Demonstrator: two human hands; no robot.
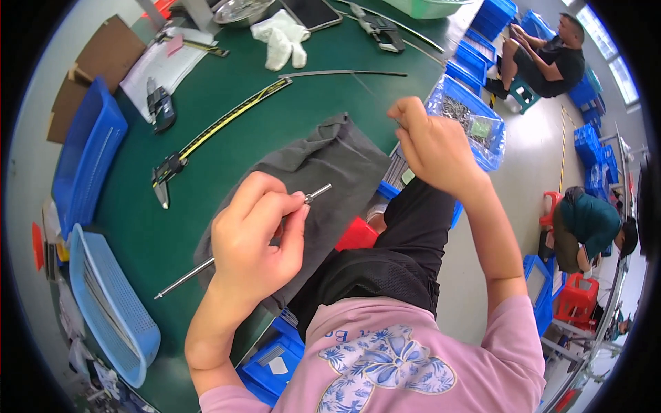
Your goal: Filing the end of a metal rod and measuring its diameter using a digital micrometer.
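My left hand [258, 230] is closed round a thin, shiny metal rod [184, 279]. The rod slants through the fist, its lower end sticking out at the left and its upper end past the thumb and forefinger, where a small collar shows. Under this hand a dark grey cloth [344, 165] lies over the table's edge. My right hand [434, 144] is raised to the right of the cloth, near a blue bin lined with clear plastic [451, 86] that holds many small metal parts. Its fingertips are pinched together; whatever they hold is too small or blurred to make out.
On the green table [227, 96] lie a long digital caliper [180, 160], a micrometer [160, 107], white gloves [281, 38] and thin rods. Blue baskets [113, 303] line the left side. Two people [551, 58] sit farther off at the right.
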